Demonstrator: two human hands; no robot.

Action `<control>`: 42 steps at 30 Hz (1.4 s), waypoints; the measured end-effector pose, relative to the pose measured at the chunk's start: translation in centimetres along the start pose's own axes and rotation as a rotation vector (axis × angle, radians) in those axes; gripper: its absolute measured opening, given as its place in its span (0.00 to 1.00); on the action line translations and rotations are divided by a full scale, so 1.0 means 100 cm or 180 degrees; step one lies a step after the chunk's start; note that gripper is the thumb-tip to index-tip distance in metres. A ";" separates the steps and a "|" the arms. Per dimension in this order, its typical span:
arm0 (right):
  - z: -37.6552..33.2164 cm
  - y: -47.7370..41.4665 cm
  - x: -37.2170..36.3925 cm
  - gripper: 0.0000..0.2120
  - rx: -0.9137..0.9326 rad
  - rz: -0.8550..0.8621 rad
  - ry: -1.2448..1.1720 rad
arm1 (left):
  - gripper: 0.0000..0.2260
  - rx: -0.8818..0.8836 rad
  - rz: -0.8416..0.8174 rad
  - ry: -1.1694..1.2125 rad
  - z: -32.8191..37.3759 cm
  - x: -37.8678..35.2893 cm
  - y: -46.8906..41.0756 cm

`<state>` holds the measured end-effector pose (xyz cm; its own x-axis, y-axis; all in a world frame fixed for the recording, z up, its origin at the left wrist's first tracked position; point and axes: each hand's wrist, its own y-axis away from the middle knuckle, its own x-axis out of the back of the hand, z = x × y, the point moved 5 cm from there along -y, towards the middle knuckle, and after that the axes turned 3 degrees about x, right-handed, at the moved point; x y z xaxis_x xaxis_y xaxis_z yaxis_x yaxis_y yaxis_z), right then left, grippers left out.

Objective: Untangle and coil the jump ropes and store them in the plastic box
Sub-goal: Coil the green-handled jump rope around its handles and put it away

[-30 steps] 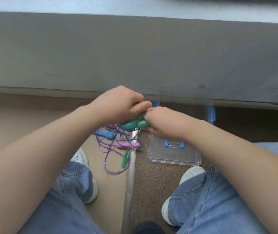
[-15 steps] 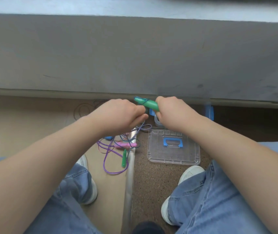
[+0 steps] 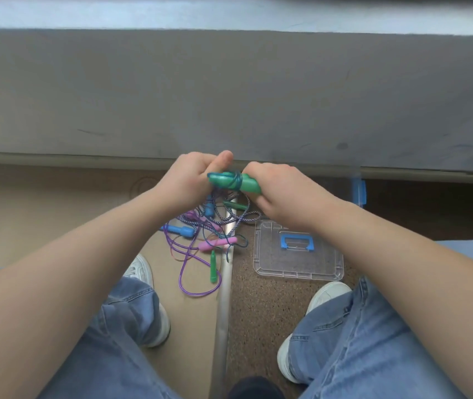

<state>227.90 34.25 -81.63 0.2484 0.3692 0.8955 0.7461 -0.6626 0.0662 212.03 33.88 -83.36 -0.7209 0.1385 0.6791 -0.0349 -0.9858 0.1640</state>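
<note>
My right hand (image 3: 284,194) grips a pair of green jump-rope handles (image 3: 244,182) held side by side, with a thin dark cord (image 3: 236,180) wound round them. My left hand (image 3: 192,180) pinches that cord at the handles' left end, thumb raised. Below the hands a tangle of ropes (image 3: 200,243) lies on the floor: a purple cord loop, blue handle (image 3: 180,230), pink handle (image 3: 215,244), small green handle (image 3: 213,267). The clear plastic box lid (image 3: 298,262) with a blue clip lies flat to the right. The box itself is mostly hidden behind my right hand; only a blue latch (image 3: 359,191) shows.
A grey wall (image 3: 229,96) rises just beyond the hands. A metal strip (image 3: 225,298) divides tan floor on the left from speckled brown floor on the right. My knees in jeans and white shoes (image 3: 143,272) frame the pile.
Both hands rose from over the pile to the wall's base. The green handles turned level, and more cord is wound round them.
</note>
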 end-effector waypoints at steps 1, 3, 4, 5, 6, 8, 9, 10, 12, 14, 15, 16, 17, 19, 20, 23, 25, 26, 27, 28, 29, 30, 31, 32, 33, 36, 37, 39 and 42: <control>0.003 0.000 0.001 0.05 -0.0108 0.0113 -0.0042 | 0.24 0.0042 0.0109 0.0030 0.003 -0.004 0.002; 0.013 -0.001 0.003 0.05 -0.0451 0.0350 -0.0116 | 0.16 -0.0015 0.0161 -0.0193 0.007 -0.014 0.006; 0.021 -0.001 0.005 0.05 -0.0697 0.0453 -0.0147 | 0.12 -0.0115 0.0013 -0.0353 0.008 -0.020 0.010; 0.030 -0.001 0.007 0.05 -0.0942 0.0495 -0.0092 | 0.10 -0.0294 -0.0241 -0.0561 0.010 -0.028 0.015; 0.039 0.000 0.007 0.05 -0.1137 0.0446 0.0064 | 0.09 -0.0583 -0.0492 -0.0833 0.013 -0.035 0.021; 0.052 0.003 0.002 0.06 -0.1266 0.0081 0.0447 | 0.11 -0.1264 -0.0648 -0.1373 0.025 -0.041 0.031; 0.053 0.003 -0.004 0.06 -0.1191 -0.0165 0.0562 | 0.13 -0.1517 -0.0534 -0.1508 0.032 -0.036 0.031; 0.052 0.004 -0.011 0.05 -0.1063 -0.0403 0.0604 | 0.15 -0.1648 -0.0367 -0.1543 0.037 -0.028 0.028; 0.044 0.003 -0.024 0.05 -0.0707 -0.0705 0.0616 | 0.18 -0.1616 0.0008 -0.1501 0.039 -0.008 0.018; 0.031 0.000 -0.028 0.06 -0.0324 -0.0670 0.0626 | 0.19 -0.1302 0.0244 -0.1466 0.029 0.010 0.007; 0.024 -0.001 -0.025 0.05 -0.0142 -0.0537 0.0630 | 0.19 -0.1093 0.0249 -0.1414 0.021 0.015 0.003; 0.017 -0.002 -0.022 0.05 0.0028 -0.0378 0.0630 | 0.19 -0.0896 0.0191 -0.1321 0.014 0.016 0.000; 0.010 -0.002 -0.018 0.06 0.0199 -0.0217 0.0608 | 0.18 -0.0732 0.0103 -0.1208 0.008 0.015 -0.001; 0.001 -0.001 -0.012 0.08 0.0463 0.0043 0.0466 | 0.21 -0.0457 -0.0069 -0.0983 -0.001 0.009 -0.002; -0.002 0.000 -0.010 0.09 0.0504 0.0162 0.0355 | 0.23 -0.0328 -0.0126 -0.0862 -0.004 0.006 -0.002; 0.003 0.001 -0.003 0.09 0.0224 0.0529 0.0124 | 0.22 0.0015 -0.0075 -0.0602 -0.011 -0.002 0.002; 0.016 0.000 0.003 0.06 -0.0273 0.0676 0.0162 | 0.20 -0.0070 -0.0100 -0.0851 -0.008 -0.009 0.010; 0.025 -0.001 0.005 0.05 -0.0530 0.0627 0.0295 | 0.19 -0.0246 -0.0223 -0.1005 -0.005 -0.014 0.014; 0.032 -0.001 0.006 0.05 -0.0709 0.0524 0.0464 | 0.17 -0.0490 -0.0375 -0.1137 0.000 -0.019 0.019; 0.038 -0.001 0.003 0.05 -0.0797 0.0368 0.0643 | 0.17 -0.0785 -0.0499 -0.1255 0.006 -0.024 0.024; 0.041 0.000 -0.002 0.06 -0.0815 0.0166 0.0774 | 0.17 -0.1072 -0.0555 -0.1378 0.012 -0.028 0.029; 0.042 0.000 -0.009 0.05 -0.0781 -0.0064 0.0854 | 0.17 -0.1283 -0.0534 -0.1506 0.018 -0.028 0.030; 0.040 0.000 -0.017 0.05 -0.0712 -0.0262 0.0882 | 0.18 -0.1399 -0.0453 -0.1622 0.021 -0.025 0.028; 0.037 0.000 -0.023 0.06 -0.0625 -0.0402 0.0907 | 0.19 -0.1453 -0.0348 -0.1707 0.024 -0.020 0.026; 0.033 0.000 -0.028 0.06 -0.0505 -0.0467 0.0921 | 0.20 -0.1469 -0.0235 -0.1759 0.025 -0.013 0.022; 0.011 0.000 -0.032 0.10 -0.0049 -0.0611 0.0911 | 0.25 -0.1402 0.0102 -0.1684 0.017 0.011 0.011; 0.003 0.000 -0.030 0.13 0.0110 -0.0674 0.0817 | 0.25 -0.1314 0.0162 -0.1593 0.015 0.015 0.008; -0.007 0.001 -0.022 0.13 0.0339 -0.0649 0.0524 | 0.26 -0.0933 0.0160 -0.1285 0.010 0.017 0.004; -0.006 0.002 -0.005 0.06 0.0288 -0.0201 0.0101 | 0.28 -0.0111 0.0117 -0.0790 -0.005 0.014 0.002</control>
<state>227.55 33.48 -81.83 0.1806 0.3867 0.9043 0.8127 -0.5766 0.0843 210.69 33.86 -82.75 -0.5302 0.1173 0.8397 -0.0389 -0.9927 0.1141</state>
